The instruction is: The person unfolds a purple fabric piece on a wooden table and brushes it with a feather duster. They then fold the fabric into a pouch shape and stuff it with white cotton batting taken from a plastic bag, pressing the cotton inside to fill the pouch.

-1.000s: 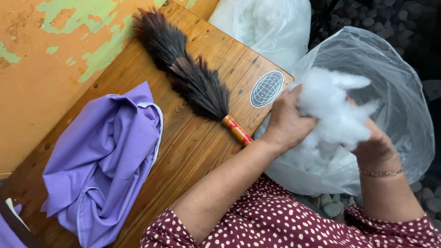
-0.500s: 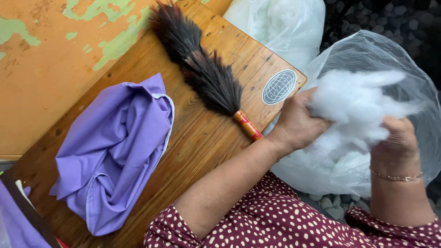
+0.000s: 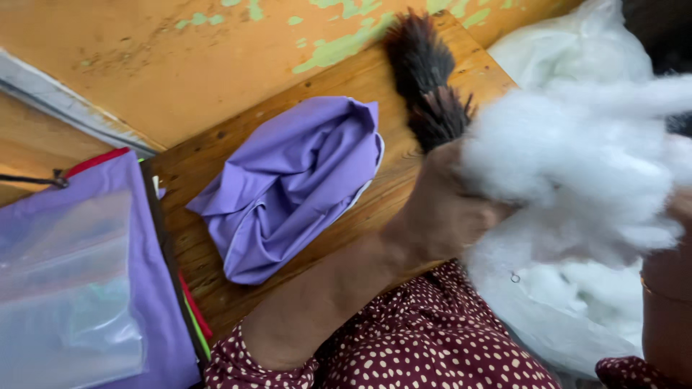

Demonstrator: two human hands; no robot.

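Both hands, left hand (image 3: 447, 209) and right hand (image 3: 677, 209) (mostly hidden), clutch white stuffing (image 3: 577, 158) stretched crosswise between them.

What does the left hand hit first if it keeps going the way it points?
The left hand points up and right, already buried in the white stuffing. Past that, probably the feather duster or the clear bag; depth is unclear.

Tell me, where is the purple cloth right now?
In the head view the purple cloth lies bunched on the wooden table, left of the dark feather duster and of the left hand.
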